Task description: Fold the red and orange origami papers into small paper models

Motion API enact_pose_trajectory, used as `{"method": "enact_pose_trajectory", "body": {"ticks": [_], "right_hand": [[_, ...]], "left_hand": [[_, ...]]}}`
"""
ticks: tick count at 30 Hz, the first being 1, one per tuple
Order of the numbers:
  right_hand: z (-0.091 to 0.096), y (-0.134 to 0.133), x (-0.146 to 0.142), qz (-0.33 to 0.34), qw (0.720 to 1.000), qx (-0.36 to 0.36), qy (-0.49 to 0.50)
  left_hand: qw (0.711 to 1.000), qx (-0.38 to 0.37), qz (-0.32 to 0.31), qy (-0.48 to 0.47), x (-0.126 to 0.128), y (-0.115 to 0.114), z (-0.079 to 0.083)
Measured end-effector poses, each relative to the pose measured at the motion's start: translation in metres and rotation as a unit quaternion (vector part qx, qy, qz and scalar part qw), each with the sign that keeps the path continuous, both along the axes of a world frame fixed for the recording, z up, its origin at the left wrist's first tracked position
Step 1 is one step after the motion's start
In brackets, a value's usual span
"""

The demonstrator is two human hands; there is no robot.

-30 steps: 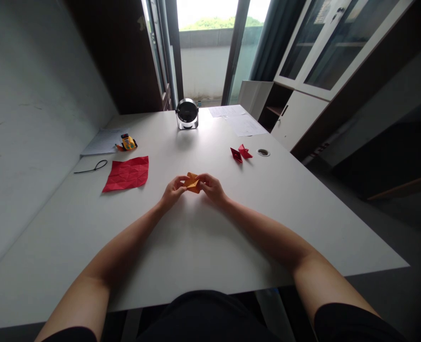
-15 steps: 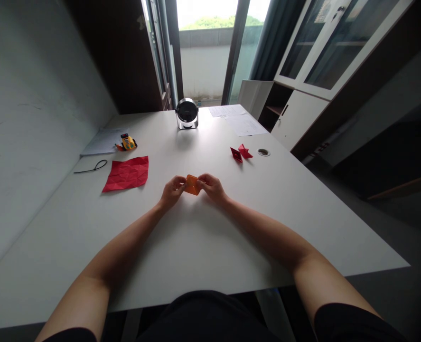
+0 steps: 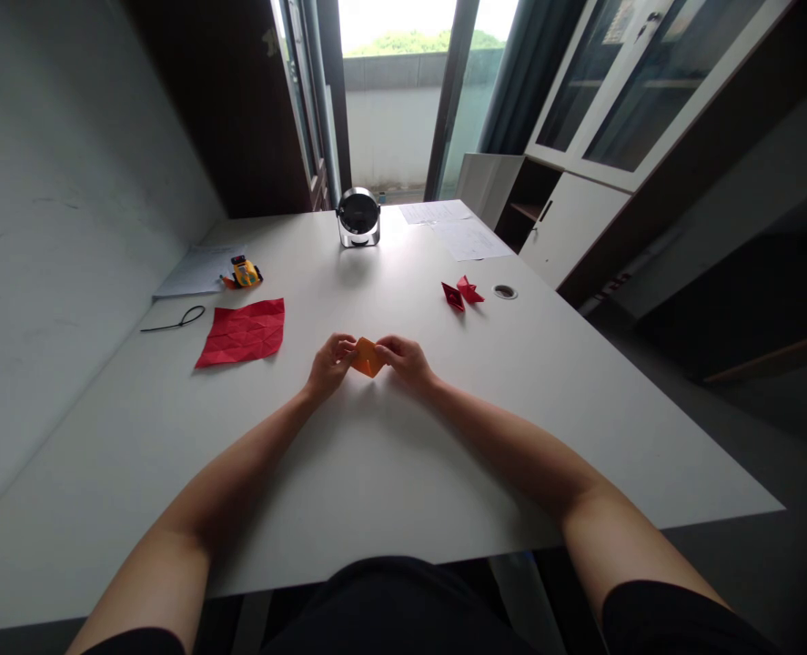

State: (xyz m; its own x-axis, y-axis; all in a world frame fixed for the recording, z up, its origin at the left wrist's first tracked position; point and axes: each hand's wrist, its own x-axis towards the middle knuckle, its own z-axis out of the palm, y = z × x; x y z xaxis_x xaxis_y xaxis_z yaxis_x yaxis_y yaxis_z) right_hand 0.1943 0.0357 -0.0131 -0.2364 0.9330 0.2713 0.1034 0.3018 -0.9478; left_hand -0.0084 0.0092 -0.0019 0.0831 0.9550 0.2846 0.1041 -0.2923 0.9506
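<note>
A small folded piece of orange paper (image 3: 367, 358) is held just above the white table, one corner pointing down toward me. My left hand (image 3: 333, 362) pinches its left edge between thumb and fingers. On the opposite edge, my right hand (image 3: 405, 357) grips it the same way. Off to the left lies a creased red paper sheet (image 3: 243, 333), spread out. Two small red folded paper shapes, a boat-like one (image 3: 469, 290) and a darker one (image 3: 453, 297), sit close together at the right.
Beyond my hands stands a round black device on a metal stand (image 3: 358, 218). A yellow tape measure-like object (image 3: 245, 272), a black cable tie (image 3: 183, 318) and papers (image 3: 195, 273) lie at left. More papers (image 3: 468, 238) and a cable hole (image 3: 505, 292) are at right.
The orange paper has turned between my fingers, so its outline is now more diamond-like with a corner toward me. Both hands have stayed in nearly the same place.
</note>
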Motion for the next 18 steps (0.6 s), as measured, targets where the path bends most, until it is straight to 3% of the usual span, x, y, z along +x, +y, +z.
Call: {"method": "enact_pose_trajectory", "body": {"ticks": [9, 18], "right_hand": [[0.0032, -0.0037, -0.0011, 0.015, 0.993, 0.038, -0.110], [0.0082, -0.0061, -0.0003, 0.033, 0.992, 0.022, -0.123]], "left_hand": [[0.997, -0.011, -0.008, 0.073, -0.0012, -0.0031, 0.0032], [0.997, 0.000, 0.030, 0.075, -0.0002, -0.0031, 0.0052]]}}
